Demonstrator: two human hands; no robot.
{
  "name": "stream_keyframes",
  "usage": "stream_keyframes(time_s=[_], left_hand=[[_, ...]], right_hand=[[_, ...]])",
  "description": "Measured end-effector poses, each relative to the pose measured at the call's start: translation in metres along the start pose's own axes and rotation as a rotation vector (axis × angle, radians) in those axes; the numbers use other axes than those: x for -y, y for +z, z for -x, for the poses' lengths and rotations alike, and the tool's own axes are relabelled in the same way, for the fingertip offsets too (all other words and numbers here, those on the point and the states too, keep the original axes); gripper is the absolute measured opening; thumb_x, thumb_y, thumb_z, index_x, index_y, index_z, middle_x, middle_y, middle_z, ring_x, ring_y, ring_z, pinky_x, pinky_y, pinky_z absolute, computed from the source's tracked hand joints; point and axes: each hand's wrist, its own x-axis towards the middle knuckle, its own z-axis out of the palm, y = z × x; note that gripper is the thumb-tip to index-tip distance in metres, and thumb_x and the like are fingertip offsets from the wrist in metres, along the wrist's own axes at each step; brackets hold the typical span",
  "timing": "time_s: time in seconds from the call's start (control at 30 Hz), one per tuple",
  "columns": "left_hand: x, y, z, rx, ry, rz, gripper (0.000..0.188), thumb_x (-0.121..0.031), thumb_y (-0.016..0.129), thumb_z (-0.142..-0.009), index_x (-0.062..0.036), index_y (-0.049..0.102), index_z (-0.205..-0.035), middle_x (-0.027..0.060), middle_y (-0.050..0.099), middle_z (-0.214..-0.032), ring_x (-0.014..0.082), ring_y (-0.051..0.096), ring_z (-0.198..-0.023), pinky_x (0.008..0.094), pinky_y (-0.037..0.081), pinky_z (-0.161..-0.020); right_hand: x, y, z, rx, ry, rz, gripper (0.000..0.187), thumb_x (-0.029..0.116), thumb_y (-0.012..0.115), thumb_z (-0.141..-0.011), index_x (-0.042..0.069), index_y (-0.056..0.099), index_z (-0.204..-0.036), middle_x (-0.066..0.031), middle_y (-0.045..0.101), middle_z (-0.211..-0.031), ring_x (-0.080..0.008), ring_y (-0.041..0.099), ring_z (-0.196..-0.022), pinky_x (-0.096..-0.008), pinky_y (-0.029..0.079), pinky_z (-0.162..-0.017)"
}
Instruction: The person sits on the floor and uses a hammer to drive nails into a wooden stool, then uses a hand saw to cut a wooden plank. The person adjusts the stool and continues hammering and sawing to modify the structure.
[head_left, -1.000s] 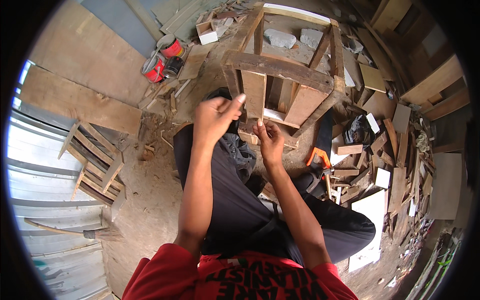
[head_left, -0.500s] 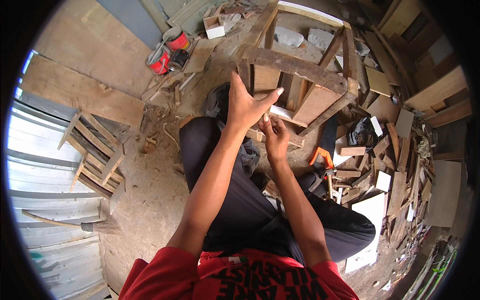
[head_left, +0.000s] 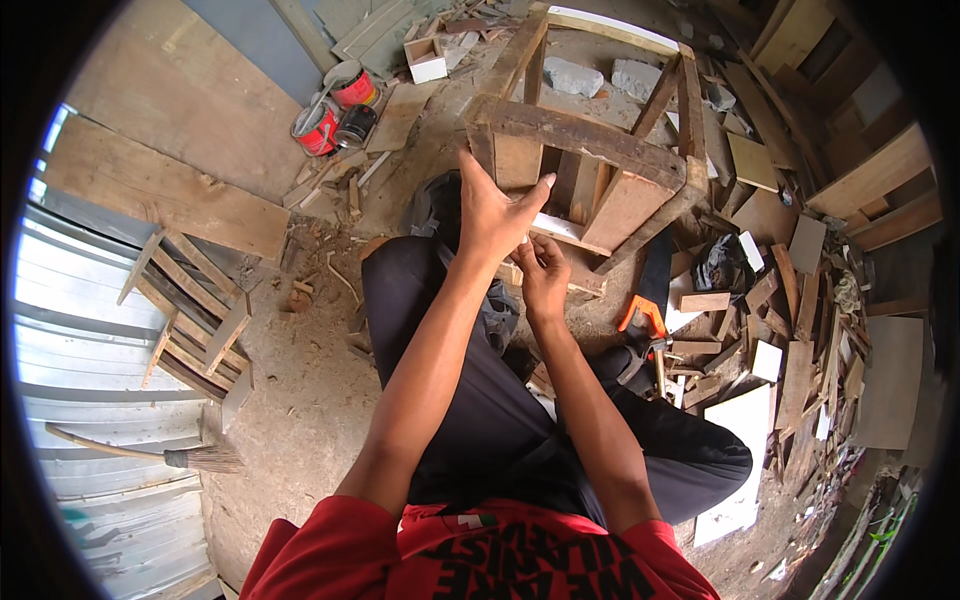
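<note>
A wooden stool-like frame point(head_left: 590, 135) of worn brown timber lies in front of me, its boards and rails showing through the open side. My left hand point(head_left: 490, 208) grips its near left part. The thumb stretches along the inner side, while the other fingers are mostly hidden. Just below, my right hand point(head_left: 545, 275) is held close to the frame's lower rail. Its thumb and forefinger are pinched together beside the left palm, and whatever sits between them is too small to make out.
An orange-handled saw point(head_left: 645, 312) and a hammer point(head_left: 660, 365) lie right of my legs. Beyond them spreads a heap of wood offcuts point(head_left: 790, 370). Red paint cans point(head_left: 318, 128) stand at the far left. A slatted wooden piece point(head_left: 195, 310) and a broom point(head_left: 200, 458) lie left.
The frame has shifted slightly left in the view. My right hand has moved a little up and left, staying close under my left hand, which keeps its grip.
</note>
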Motion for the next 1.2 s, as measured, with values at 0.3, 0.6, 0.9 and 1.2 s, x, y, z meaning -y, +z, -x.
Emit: stream_keyframes(time_s=[0.3, 0.6, 0.9, 1.2], left_hand=[[-0.001, 0.001, -0.001, 0.010, 0.007, 0.029, 0.080, -0.018, 0.088, -0.074, 0.0087, 0.035, -0.126, 0.0260, 0.057, -0.116, 0.0315, 0.060, -0.105, 0.0410, 0.049, -0.091], [-0.006, -0.001, -0.002, 0.017, -0.015, 0.067, 0.083, -0.019, 0.094, -0.067, 0.0084, 0.038, -0.123, 0.0263, 0.057, -0.115, 0.0313, 0.060, -0.104, 0.0418, 0.049, -0.090], [-0.011, 0.001, 0.000, 0.007, -0.061, 0.051, 0.088, -0.020, 0.093, -0.068, 0.0093, 0.035, -0.127, 0.0269, 0.057, -0.117, 0.0316, 0.061, -0.105, 0.0423, 0.050, -0.091], [-0.006, 0.001, 0.002, 0.032, -0.046, 0.033, 0.082, -0.012, 0.086, -0.077, 0.0061, 0.029, -0.133, 0.0227, 0.054, -0.126, 0.0262, 0.058, -0.111, 0.0385, 0.049, -0.094]], right_hand=[[0.001, 0.000, 0.000, -0.018, 0.045, 0.030, 0.027, 0.022, 0.073, -0.095, -0.004, 0.065, -0.095, -0.0037, 0.064, -0.081, -0.0108, 0.062, -0.078, -0.0260, 0.050, -0.072], [0.012, -0.003, 0.000, -0.024, 0.079, -0.028, 0.028, 0.019, 0.073, -0.095, -0.007, 0.064, -0.098, -0.0121, 0.071, -0.090, -0.0157, 0.068, -0.086, -0.0276, 0.053, -0.080], [0.015, -0.009, -0.001, -0.040, 0.101, -0.086, 0.023, 0.008, 0.072, -0.093, -0.008, 0.060, -0.104, -0.0153, 0.072, -0.096, -0.0178, 0.069, -0.088, -0.0313, 0.056, -0.082], [0.022, -0.011, 0.007, 0.039, 0.152, -0.059, 0.029, 0.012, 0.070, -0.095, -0.006, 0.058, -0.114, -0.0131, 0.069, -0.105, -0.0173, 0.067, -0.092, -0.0314, 0.056, -0.080]])
